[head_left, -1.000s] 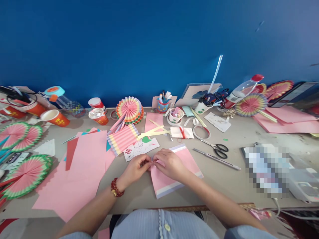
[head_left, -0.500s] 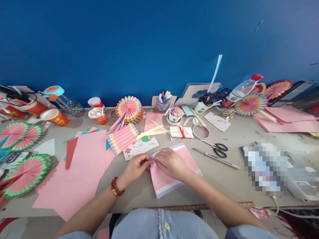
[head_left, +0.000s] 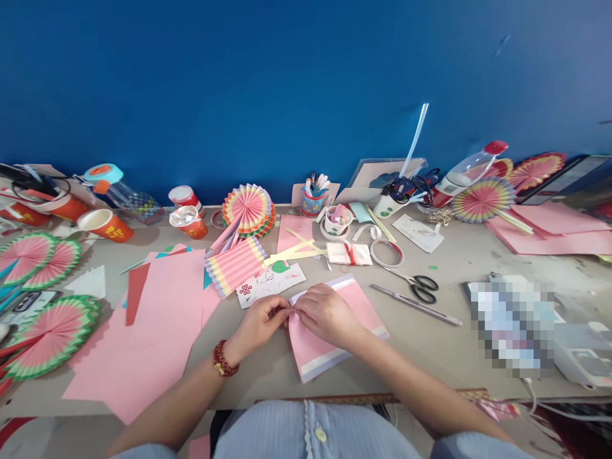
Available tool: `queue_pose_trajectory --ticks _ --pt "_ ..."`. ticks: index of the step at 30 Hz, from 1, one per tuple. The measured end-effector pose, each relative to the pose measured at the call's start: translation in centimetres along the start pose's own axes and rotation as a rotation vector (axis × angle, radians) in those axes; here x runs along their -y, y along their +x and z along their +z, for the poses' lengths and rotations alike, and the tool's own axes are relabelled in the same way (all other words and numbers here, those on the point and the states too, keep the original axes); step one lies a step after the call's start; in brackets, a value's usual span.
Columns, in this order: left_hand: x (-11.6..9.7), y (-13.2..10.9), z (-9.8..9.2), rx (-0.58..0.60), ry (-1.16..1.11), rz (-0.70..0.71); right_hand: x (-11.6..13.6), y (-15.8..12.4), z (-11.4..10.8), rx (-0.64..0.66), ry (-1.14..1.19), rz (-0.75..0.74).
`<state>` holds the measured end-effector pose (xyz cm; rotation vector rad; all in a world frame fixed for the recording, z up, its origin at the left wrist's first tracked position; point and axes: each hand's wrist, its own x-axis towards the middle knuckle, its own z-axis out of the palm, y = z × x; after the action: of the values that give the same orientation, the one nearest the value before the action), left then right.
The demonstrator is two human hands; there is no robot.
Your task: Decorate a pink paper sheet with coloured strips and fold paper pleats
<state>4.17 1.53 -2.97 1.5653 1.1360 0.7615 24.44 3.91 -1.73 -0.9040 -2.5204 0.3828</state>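
Observation:
A pink sheet (head_left: 335, 331) with white and lilac bands along two edges lies at a slant in front of me. My left hand (head_left: 262, 322) pinches its upper left corner between thumb and fingers. On the same corner my right hand (head_left: 327, 315) presses with bent fingers, its fingertips touching those of the left. That corner is slightly raised, and its tip is hidden by the fingers. Just beyond the hands lie a pleated pink strip (head_left: 236, 264) and a white decorated card (head_left: 272, 284).
Black-handled scissors (head_left: 423, 289) and a closed-looking craft knife (head_left: 415, 305) lie right of the sheet. Larger pink papers (head_left: 167, 319) and green-edged fans (head_left: 52, 338) are at the left. Cups, bottles and tape rolls (head_left: 387, 253) stand or lie farther back. A pixelated device (head_left: 511, 325) is at the right.

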Motion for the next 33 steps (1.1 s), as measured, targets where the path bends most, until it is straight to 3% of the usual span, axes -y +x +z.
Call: queue_pose_trajectory --ticks 14,24,33 --pt "0.08 -0.08 -0.06 0.003 0.041 0.012 -0.43 0.1 0.08 0.013 0.178 0.076" --pt "0.3 -0.11 0.06 0.006 0.064 0.02 0.17 0.31 -0.39 0.012 0.322 0.254" --pt "0.14 -0.17 -0.03 0.009 0.083 0.034 0.05 0.35 -0.48 0.054 0.325 0.269"
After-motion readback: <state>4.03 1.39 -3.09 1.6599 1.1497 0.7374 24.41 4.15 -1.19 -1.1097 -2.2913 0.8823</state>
